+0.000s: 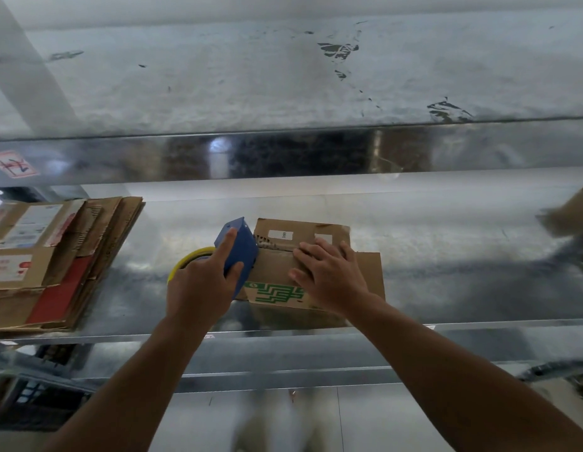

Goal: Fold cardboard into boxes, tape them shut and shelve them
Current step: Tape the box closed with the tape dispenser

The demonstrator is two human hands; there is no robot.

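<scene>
A small brown cardboard box (277,272) with green print on its near side stands on the metal shelf (463,256) in front of me. My right hand (329,277) lies flat on its top flaps, fingers spread, pressing them down. My left hand (202,285) grips a blue tape dispenser (241,252) with a yellow-rimmed tape roll (189,259). The index finger lies straight along the dispenser's body. The dispenser's front touches the box's left edge at the flap seam.
A stack of flattened cardboard sheets (49,265) lies on the shelf at the left. Another cardboard piece (573,210) shows at the far right edge. An upper metal shelf (283,154) runs across above. The shelf's front rail (316,331) is near my forearms.
</scene>
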